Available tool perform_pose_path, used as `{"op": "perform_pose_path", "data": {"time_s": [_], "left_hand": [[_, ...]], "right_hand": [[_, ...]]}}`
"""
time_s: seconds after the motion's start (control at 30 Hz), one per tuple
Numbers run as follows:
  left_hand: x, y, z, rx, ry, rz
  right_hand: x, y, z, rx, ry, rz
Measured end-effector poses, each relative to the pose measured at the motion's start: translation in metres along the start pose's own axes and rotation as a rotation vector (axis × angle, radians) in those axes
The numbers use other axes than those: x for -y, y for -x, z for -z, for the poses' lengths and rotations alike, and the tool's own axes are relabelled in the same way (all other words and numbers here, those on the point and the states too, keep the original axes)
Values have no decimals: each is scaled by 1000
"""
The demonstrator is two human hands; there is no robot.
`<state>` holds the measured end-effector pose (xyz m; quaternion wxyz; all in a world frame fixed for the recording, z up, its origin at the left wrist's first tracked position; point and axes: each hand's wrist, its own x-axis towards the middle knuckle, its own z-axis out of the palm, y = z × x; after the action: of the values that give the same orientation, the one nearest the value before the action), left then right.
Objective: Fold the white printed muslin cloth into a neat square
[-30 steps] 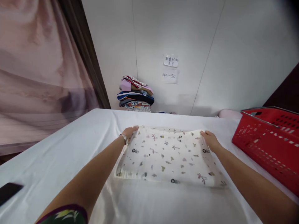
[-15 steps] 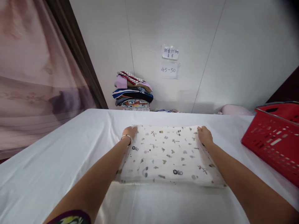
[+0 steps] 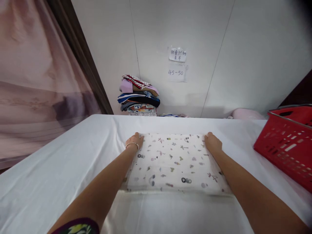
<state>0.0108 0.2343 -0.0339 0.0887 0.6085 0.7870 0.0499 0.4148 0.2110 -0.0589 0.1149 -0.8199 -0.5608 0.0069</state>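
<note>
A white cloth (image 3: 175, 162) printed with small palm trees, hearts and leaves lies folded into a rectangle on the white-covered table (image 3: 60, 169). At its far left corner, my left hand (image 3: 135, 140), with a bracelet on the wrist, has its fingers closed on the edge. My right hand (image 3: 213, 142) grips the far right corner in the same way. Both fingertips are partly hidden behind the hands. Each forearm passes over or along a side edge of the cloth, and the near edge shows a fold.
To the right stands a red plastic basket (image 3: 287, 146) with a metal handle. Beyond the table's far edge, a stack of folded fabrics (image 3: 138, 94) rests against the wall, with a pink bundle (image 3: 246, 113) farther right. A pink curtain (image 3: 29, 81) hangs at left.
Both hands have come slightly nearer with the far edge of the cloth, which sits a little lower in view. The cloth remains folded and held at both far corners.
</note>
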Motion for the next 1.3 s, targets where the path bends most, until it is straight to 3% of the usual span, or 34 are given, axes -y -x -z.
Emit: {"op": "perform_pose_path", "data": {"time_s": [0.1, 0.2, 0.3, 0.4, 0.5, 0.67, 0.9, 0.97, 1.07, 1.2, 1.3], "left_hand": [[3, 1, 7, 4, 16, 4], [-2, 9, 11, -117, -8, -106], [-15, 19, 4, -203, -54, -381], [-24, 23, -11, -116, -80, -481], [-23, 20, -25, -27, -82, -431], [-15, 14, -34, -25, -98, -443], [-25, 14, -17, 80, -131, -396], [-24, 22, -7, 117, -98, -381], [-9, 46, -1, 111, -89, -463], [17, 79, -11, 154, -77, -536], [23, 86, -15, 188, -17, -528]], "right_hand": [[1, 3, 4, -27, 16, 9], [6, 6, 9, -66, 29, 71], [16, 12, 9, -118, 35, 316], [21, 17, 0, -22, 40, 491], [18, 17, -13, 140, 43, 403], [10, 13, -22, 180, 47, 372], [17, 10, -13, 229, 45, 335], [14, 15, -8, 218, 38, 327], [-6, 32, -6, 169, 36, 357], [-39, 53, -16, 166, 51, 416], [-47, 55, -21, 161, 26, 425]]}}
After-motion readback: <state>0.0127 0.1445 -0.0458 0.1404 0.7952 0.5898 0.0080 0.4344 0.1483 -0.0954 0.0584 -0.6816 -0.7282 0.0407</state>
